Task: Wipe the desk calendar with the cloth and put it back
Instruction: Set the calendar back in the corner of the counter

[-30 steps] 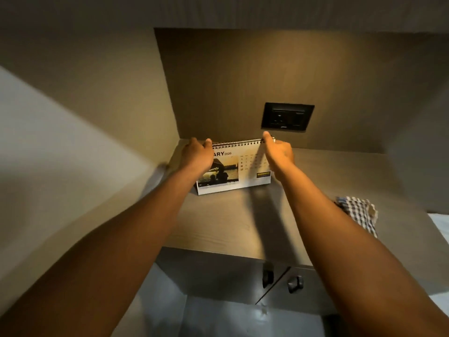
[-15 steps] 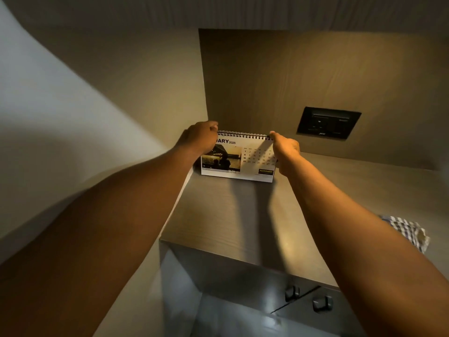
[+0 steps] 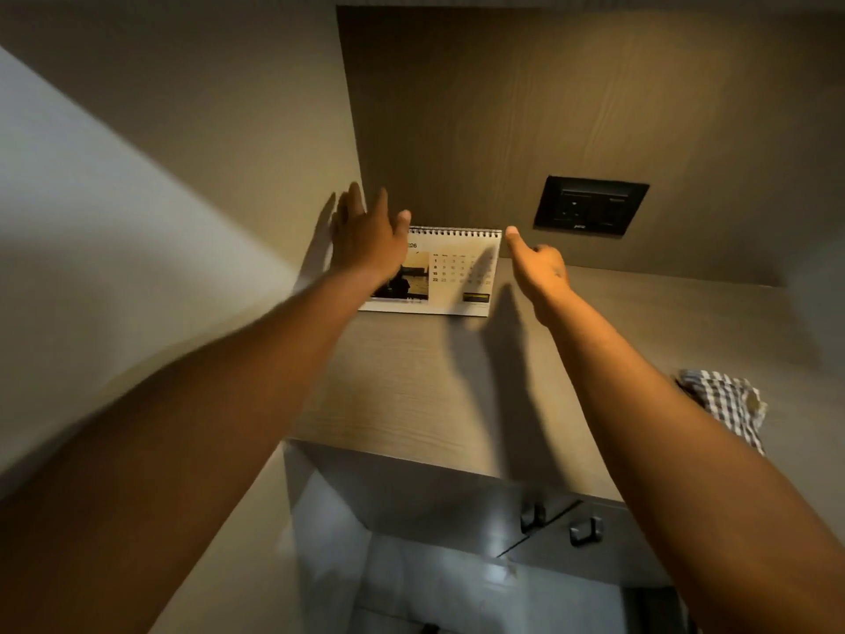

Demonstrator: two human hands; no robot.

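Observation:
The white spiral-bound desk calendar [image 3: 457, 276] stands upright at the back left of the wooden counter [image 3: 411, 386], near the corner. My left hand [image 3: 366, 237] hovers in front of its left part with fingers spread, holding nothing. My right hand [image 3: 537, 267] is just off the calendar's right edge, thumb pointing up near the top corner, fingers loose and empty. The blue-and-white checked cloth [image 3: 722, 404] lies crumpled on the counter at the far right, apart from both hands.
A black socket panel [image 3: 590, 205] is set in the back wall above the counter. A side wall closes the left. Below the counter's front edge are cabinet doors with two dark knobs [image 3: 560, 523].
Both hands have let go of the calendar's top corners and opened. The calendar now stands on its own at the back of the counter.

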